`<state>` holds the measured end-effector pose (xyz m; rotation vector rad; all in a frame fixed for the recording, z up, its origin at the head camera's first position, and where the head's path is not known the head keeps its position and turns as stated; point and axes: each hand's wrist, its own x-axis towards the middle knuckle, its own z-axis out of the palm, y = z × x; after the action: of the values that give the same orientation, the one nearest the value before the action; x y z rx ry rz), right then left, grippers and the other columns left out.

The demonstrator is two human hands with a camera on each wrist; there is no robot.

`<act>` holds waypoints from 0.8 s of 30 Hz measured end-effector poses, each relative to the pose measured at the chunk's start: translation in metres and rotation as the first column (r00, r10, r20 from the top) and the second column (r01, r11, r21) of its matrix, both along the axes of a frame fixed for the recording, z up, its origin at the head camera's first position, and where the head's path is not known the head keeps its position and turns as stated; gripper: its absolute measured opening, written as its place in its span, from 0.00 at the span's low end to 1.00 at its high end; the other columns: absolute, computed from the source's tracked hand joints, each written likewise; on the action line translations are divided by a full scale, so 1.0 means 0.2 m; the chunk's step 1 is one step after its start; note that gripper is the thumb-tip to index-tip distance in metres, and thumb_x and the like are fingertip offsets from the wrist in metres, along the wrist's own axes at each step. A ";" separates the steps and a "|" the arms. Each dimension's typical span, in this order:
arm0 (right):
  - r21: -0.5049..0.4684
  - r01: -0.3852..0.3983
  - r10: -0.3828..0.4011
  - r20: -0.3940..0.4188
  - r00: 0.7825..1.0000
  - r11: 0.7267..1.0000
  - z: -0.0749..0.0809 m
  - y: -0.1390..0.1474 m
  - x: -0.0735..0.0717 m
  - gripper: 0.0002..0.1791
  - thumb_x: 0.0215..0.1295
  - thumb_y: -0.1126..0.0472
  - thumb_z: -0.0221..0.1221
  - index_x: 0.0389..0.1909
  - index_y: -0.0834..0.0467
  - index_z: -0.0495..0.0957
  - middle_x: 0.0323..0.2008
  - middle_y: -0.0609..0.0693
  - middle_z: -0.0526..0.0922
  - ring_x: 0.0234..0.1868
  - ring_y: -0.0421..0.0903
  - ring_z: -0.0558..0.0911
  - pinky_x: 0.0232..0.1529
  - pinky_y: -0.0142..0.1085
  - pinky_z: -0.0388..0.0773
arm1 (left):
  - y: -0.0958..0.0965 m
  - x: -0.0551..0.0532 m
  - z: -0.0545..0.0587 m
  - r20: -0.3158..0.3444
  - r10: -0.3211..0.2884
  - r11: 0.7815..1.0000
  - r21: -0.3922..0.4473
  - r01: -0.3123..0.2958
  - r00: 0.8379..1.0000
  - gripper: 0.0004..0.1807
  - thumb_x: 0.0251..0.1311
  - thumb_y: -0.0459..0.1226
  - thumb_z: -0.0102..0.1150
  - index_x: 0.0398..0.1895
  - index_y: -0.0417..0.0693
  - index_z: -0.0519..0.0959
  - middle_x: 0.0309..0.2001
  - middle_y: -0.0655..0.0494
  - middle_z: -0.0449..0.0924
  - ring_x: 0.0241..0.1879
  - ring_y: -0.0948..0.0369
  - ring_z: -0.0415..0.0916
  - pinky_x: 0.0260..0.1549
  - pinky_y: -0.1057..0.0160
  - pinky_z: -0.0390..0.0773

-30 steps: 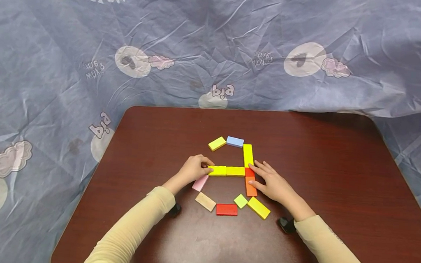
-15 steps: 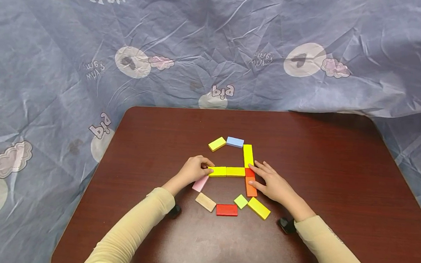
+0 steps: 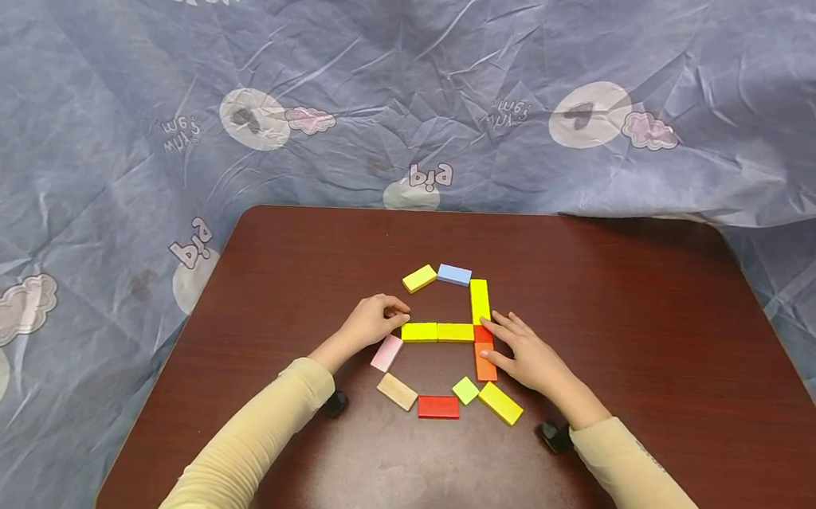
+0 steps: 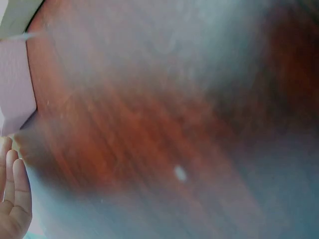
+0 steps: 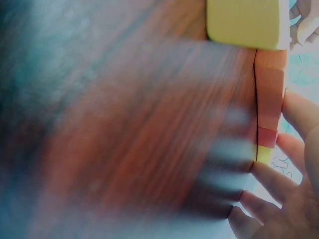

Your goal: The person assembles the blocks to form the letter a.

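In the head view, two yellow blocks [image 3: 419,332] lie end to end in a row. My left hand [image 3: 372,320] is beside the row's left end, thumb and fingers apart with nothing between them, just above a pink block [image 3: 387,353]. At the row's right end, a small red block [image 3: 483,335] sits between an upright yellow block [image 3: 479,300] and an orange block [image 3: 486,363]. My right hand [image 3: 531,355] rests there with fingers spread, the thumb on the orange block and the index fingertip by the red one. The right wrist view shows these fingertips [image 5: 286,102] against the blocks' side.
A pale yellow block [image 3: 420,279] and a blue block [image 3: 454,275] lie at the far side. Nearer are a wooden block [image 3: 397,391], a red block [image 3: 438,407], a green square block [image 3: 465,391] and a yellow block [image 3: 500,403]. All are on the brown table [image 3: 626,320].
My left hand has let go of the left yellow block and drawn slightly to the left. My right hand stays in place, and the blocks keep their arrangement.
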<state>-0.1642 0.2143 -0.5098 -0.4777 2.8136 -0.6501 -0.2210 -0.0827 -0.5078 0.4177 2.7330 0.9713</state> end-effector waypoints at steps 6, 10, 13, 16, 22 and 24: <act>0.000 -0.005 0.005 -0.004 1.000 1.000 0.00 0.00 0.00 0.36 0.66 0.49 0.62 0.73 0.54 0.64 0.73 0.62 0.61 0.74 0.66 0.56 0.64 0.64 0.64 | -0.04 0.01 0.03 -0.075 -0.040 0.999 0.005 0.040 0.996 0.12 0.65 0.41 0.62 0.49 0.49 0.84 0.44 0.54 0.83 0.44 0.57 0.80 0.44 0.59 0.79; -0.002 -0.003 0.003 0.000 1.000 1.000 0.01 0.00 0.00 0.36 0.66 0.49 0.62 0.73 0.54 0.64 0.73 0.63 0.61 0.74 0.66 0.55 0.64 0.64 0.64 | -0.09 0.06 0.05 -0.131 -0.164 0.984 -0.090 0.153 0.978 0.14 0.65 0.41 0.62 0.52 0.50 0.83 0.50 0.54 0.82 0.53 0.54 0.77 0.54 0.53 0.76; -0.001 -0.003 0.003 -0.001 1.000 1.000 0.01 0.00 -0.01 0.36 0.66 0.49 0.62 0.73 0.54 0.64 0.73 0.63 0.61 0.74 0.66 0.55 0.64 0.64 0.64 | -0.14 0.11 0.06 -0.139 -0.254 0.958 -0.174 0.229 0.957 0.19 0.64 0.42 0.62 0.58 0.51 0.80 0.55 0.52 0.80 0.58 0.51 0.74 0.59 0.51 0.74; 0.001 -0.006 0.006 -0.002 1.000 1.000 0.01 -0.01 -0.01 0.36 0.66 0.49 0.62 0.73 0.54 0.64 0.73 0.63 0.61 0.74 0.66 0.56 0.65 0.64 0.64 | -0.18 0.17 0.05 -0.133 -0.308 0.935 -0.224 0.274 0.942 0.26 0.62 0.46 0.64 0.64 0.52 0.76 0.59 0.48 0.77 0.60 0.49 0.72 0.60 0.49 0.73; 0.004 -0.006 0.006 -0.001 1.000 1.000 0.01 -0.01 -0.01 0.36 0.66 0.49 0.62 0.73 0.54 0.64 0.73 0.63 0.62 0.74 0.66 0.56 0.65 0.64 0.63 | -0.21 0.26 0.01 -0.071 -0.327 0.915 -0.272 0.297 0.942 0.43 0.54 0.55 0.69 0.72 0.52 0.66 0.69 0.42 0.67 0.70 0.42 0.62 0.65 0.41 0.65; 0.004 -0.006 0.006 -0.001 1.000 1.000 0.01 -0.01 0.00 0.36 0.66 0.49 0.62 0.73 0.54 0.64 0.73 0.63 0.62 0.74 0.66 0.56 0.65 0.64 0.63 | -0.20 0.27 0.01 -0.045 -0.315 0.916 -0.276 0.291 0.948 0.46 0.53 0.56 0.70 0.74 0.53 0.64 0.71 0.41 0.64 0.72 0.40 0.57 0.65 0.35 0.62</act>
<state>-0.1652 0.2129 -0.5076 -0.4858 2.8128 -0.6432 -0.1667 -0.1234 -0.5059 0.8205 2.7097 0.5095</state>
